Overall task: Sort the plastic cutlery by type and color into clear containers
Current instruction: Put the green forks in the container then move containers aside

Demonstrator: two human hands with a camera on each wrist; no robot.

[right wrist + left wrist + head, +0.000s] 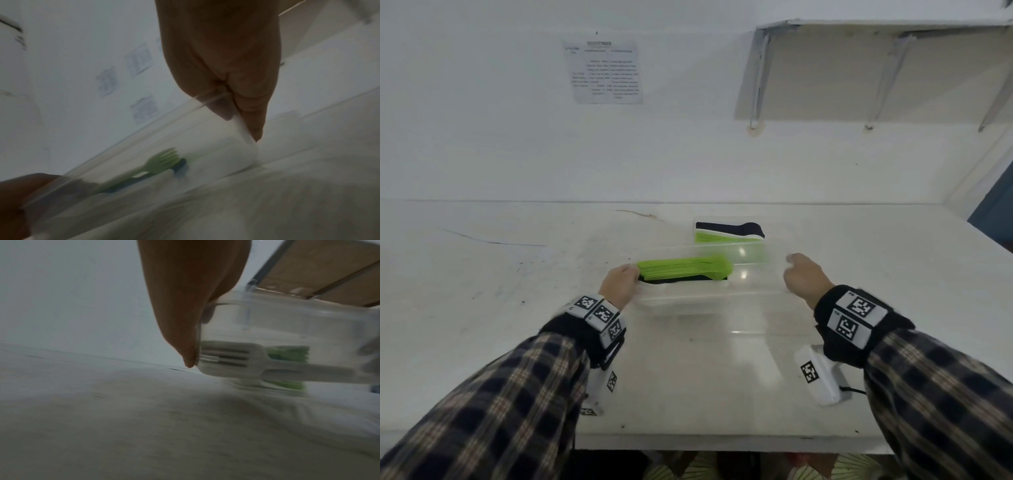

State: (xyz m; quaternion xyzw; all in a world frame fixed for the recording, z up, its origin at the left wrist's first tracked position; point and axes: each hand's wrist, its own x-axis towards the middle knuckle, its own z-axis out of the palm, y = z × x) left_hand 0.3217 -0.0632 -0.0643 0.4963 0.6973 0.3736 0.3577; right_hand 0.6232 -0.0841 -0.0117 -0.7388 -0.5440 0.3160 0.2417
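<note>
Both hands on one clear container [753, 291], near the middle of the white tabletop [482, 308], a little toward the right edge. Left hand [619, 286] at the left end wall of the container, fingers curled down along the wall, thumb hidden behind it; in the left wrist view the fingers [183, 331] lying flat against the outside of the wall, fingertip just beside the fork tines. Right hand [804, 277] at the right end wall, fingers bent over the rim; in the right wrist view a fingertip [255, 123] pressed on the outside of the wall and another finger seen through the plastic on the inside, so a pinching hold on the wall. Cannot tell whether the container is lifted or resting on the tabletop.

Inside this container, toward its left end: a stack of green forks [685, 267], lying on dark cutlery [681, 280], with a white fork [230, 360] seen lowest in the left wrist view.

Behind it, closer to the far edge of the tabletop: a second clear container [767, 260] with green cutlery [722, 237] below and dark cutlery on top.

Plaid sleeves and marker bands on both wrists. Printed paper [604, 70] on the wall, shelf [876, 68] at the upper right.
</note>
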